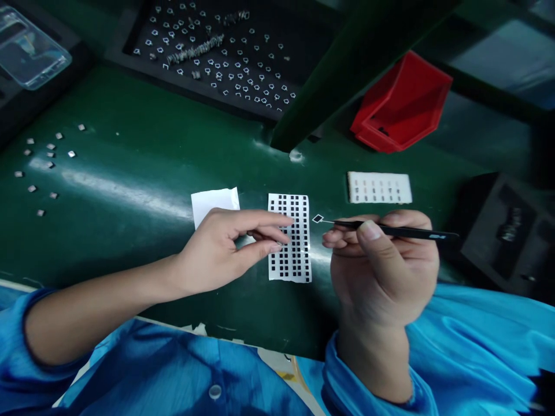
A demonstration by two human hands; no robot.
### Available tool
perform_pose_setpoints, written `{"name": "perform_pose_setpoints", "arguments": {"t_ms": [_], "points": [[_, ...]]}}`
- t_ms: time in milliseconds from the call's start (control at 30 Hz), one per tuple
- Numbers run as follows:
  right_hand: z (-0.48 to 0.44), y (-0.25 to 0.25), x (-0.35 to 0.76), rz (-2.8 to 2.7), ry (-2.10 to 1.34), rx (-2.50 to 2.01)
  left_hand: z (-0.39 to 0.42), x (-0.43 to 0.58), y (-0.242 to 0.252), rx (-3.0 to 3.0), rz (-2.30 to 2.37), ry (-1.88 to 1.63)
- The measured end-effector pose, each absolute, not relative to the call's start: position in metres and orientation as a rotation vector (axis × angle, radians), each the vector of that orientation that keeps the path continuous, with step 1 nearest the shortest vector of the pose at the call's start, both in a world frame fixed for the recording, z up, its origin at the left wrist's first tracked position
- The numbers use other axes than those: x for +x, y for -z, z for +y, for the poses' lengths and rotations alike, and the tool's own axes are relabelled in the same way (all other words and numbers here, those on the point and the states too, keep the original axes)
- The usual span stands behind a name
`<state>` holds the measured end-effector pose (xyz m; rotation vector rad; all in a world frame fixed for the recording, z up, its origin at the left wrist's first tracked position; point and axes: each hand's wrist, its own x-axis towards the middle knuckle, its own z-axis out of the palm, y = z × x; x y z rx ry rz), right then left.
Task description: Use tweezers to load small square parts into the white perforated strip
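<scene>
My right hand [381, 260] is closed round black tweezers [390, 230], whose tip holds a tiny square frame piece [318, 218] just right of a white sheet with rows of small black squares [289, 238]. My left hand [234, 245] rests on the sheet's left edge, fingers curled and pressing it onto the green table [130, 190]. A blank white slip [214, 203] lies partly under the left hand. Both forearms wear blue sleeves.
A black tray [217, 52] strewn with several small metal frames lies at the back. Loose metal pieces [43, 164] sit at the left. A second white sheet [379, 188], a red bin [403, 104], a clear lid [26, 46] and black foam [503, 231] surround the spot.
</scene>
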<state>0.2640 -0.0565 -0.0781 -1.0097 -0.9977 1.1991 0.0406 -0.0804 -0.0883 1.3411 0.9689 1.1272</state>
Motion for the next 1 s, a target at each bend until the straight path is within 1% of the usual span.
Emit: {"name": "perform_pose_setpoints", "arguments": {"t_ms": [167, 433, 633, 767, 1000], "points": [[-0.057, 0.079, 0.263, -0.999, -1.2, -1.009, -0.074, 0.042, 0.087, 1.287, 1.082, -1.056], [-0.059, 0.08, 0.262, -1.007, -1.242, -0.997, -0.068, 0.043, 0.092, 0.767, 1.013, -0.916], [-0.061, 0.08, 0.257, -1.021, -1.26, -0.997, -0.068, 0.045, 0.094, 0.527, 0.973, -0.929], [-0.063, 0.082, 0.254, -1.021, -1.296, -0.984, -0.069, 0.046, 0.095, 0.476, 0.958, -0.967], [-0.066, 0.086, 0.253, -1.048, -1.309, -1.007, -0.069, 0.046, 0.092, 0.501, 1.026, -0.925]]}}
